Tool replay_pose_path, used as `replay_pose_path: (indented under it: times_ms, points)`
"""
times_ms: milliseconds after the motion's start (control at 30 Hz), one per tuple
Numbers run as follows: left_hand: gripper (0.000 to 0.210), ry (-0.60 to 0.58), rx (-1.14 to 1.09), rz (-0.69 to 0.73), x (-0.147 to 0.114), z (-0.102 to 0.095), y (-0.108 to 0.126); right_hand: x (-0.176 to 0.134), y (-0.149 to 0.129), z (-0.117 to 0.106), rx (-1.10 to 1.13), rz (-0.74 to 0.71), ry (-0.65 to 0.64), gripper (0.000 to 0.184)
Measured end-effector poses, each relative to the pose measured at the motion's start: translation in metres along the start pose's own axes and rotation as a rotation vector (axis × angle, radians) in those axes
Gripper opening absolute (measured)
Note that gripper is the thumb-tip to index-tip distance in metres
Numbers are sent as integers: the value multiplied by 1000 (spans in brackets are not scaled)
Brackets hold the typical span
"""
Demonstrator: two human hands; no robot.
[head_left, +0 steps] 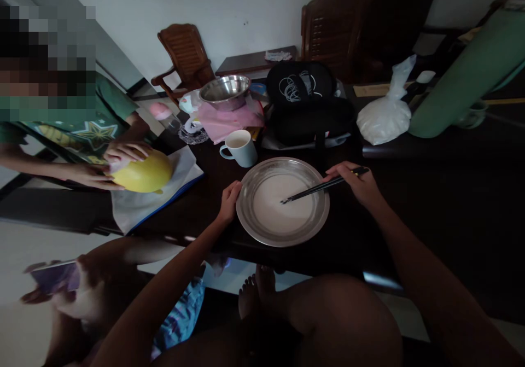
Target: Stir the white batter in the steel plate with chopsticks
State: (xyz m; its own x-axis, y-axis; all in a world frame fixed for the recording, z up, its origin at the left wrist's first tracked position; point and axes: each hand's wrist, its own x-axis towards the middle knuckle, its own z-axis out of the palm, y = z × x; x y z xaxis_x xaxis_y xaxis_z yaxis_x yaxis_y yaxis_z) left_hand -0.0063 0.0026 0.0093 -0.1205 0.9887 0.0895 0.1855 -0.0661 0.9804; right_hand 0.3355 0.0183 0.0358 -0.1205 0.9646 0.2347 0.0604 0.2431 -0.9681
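A wide steel basin (283, 240) stands on the dark table in front of me, with a milky white liquid (274, 216) in it. My left hand (229, 200) grips the basin's left rim. In my right hand (355, 181) is a pair of black chopsticks (314, 190), held at a slant over the basin's right rim. Their tips reach into the white liquid near its middle and carry a little white on them. Just behind the basin is a pale blue mug (241, 149) with its handle to the left.
At left, a person in a green shirt handles a yellow balloon-like ball (143, 173) over white paper (127, 208). Another person's hands hold a phone (55, 277). Behind are a steel bowl (225, 93), a black bag (307, 115), a tied bag of white powder (383, 118) and a green cylinder (455, 77).
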Motion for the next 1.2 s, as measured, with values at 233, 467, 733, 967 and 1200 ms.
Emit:
replay_pose_path:
  times_ms: [233,467,733,967,1200]
  points:
    - [48,19,5,-37,0,0,2,-2,-2,4,-4,-4,-80,38]
    - [47,16,-9,-20,0,0,-1,0,1,-1,0,14,29,36]
    - [49,4,10,-2,0,1,3,-1,-1,2,-33,2,-48,33]
    - [49,0,23,-3,1,1,4,-1,-2,2,-53,-24,-68,39]
    - [48,3,17,3,0,1,3,1,0,-3,-35,-43,25,34]
